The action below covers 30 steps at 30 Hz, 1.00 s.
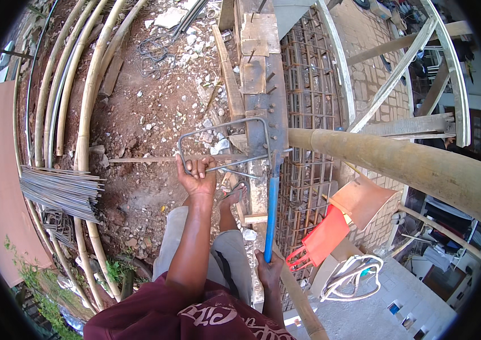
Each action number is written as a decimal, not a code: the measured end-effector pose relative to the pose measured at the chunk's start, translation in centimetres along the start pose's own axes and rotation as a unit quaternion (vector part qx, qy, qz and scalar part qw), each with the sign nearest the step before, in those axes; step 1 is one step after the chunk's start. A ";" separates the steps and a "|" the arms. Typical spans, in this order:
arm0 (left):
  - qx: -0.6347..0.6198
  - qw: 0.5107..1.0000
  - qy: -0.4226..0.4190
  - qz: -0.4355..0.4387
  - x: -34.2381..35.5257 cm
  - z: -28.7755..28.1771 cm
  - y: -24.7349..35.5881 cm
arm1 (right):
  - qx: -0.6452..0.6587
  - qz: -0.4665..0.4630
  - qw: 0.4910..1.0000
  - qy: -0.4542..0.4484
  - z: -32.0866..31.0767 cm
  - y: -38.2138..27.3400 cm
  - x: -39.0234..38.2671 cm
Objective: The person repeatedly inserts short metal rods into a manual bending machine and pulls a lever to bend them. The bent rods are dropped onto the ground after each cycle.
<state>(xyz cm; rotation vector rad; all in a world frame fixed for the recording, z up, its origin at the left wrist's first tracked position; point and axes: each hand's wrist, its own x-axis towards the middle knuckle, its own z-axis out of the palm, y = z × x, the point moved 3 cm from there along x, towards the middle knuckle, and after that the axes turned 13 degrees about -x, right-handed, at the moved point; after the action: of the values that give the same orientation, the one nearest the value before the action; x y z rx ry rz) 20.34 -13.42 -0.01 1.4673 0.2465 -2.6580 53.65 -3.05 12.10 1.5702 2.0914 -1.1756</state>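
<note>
Head view: my 2 hands are both at work around a bent steel rod, which lies across the workbench in a roughly 4-sided shape, its right part over the bench's pegs and its left part out over the soil. My left hand is palm up, with the fingers curled around the rod near its lower left corner. My right hand is clenched around the lower end of a blue bar. The bar's dark upper end stands beside the rod's lower right corner; whether the 2 touch, I cannot tell.

Short metal pegs stick up along the bench, which has timber pieces on its far part. Just to its right runs a rusty rebar cage, and a thick bamboo pole extends rightward from near the bench. Lower right, a red bag lies near a pale coiled hose. To my left, a bundle of thin rods rests across long bamboo poles. My sandalled foot is on the rubble-strewn soil, left of the bench.
</note>
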 end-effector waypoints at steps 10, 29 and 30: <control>0.151 0.988 -0.034 -0.015 5.7 3.7 -1.0 | -0.083 -0.062 0.993 -0.057 -7.1 3.4 6.4; 0.564 0.815 -0.081 0.102 7.7 7.9 1.1 | -0.422 -0.187 0.886 -0.054 -22.6 -6.1 24.6; 0.569 0.812 -0.087 0.096 7.8 8.2 1.0 | -0.438 -0.200 0.875 -0.054 -22.8 -6.7 24.9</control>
<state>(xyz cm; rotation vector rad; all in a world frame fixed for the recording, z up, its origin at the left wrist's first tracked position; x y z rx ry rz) 9.55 -16.00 -2.46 1.2139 -1.6669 -2.7419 43.87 29.90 13.61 0.6551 2.4001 -0.2513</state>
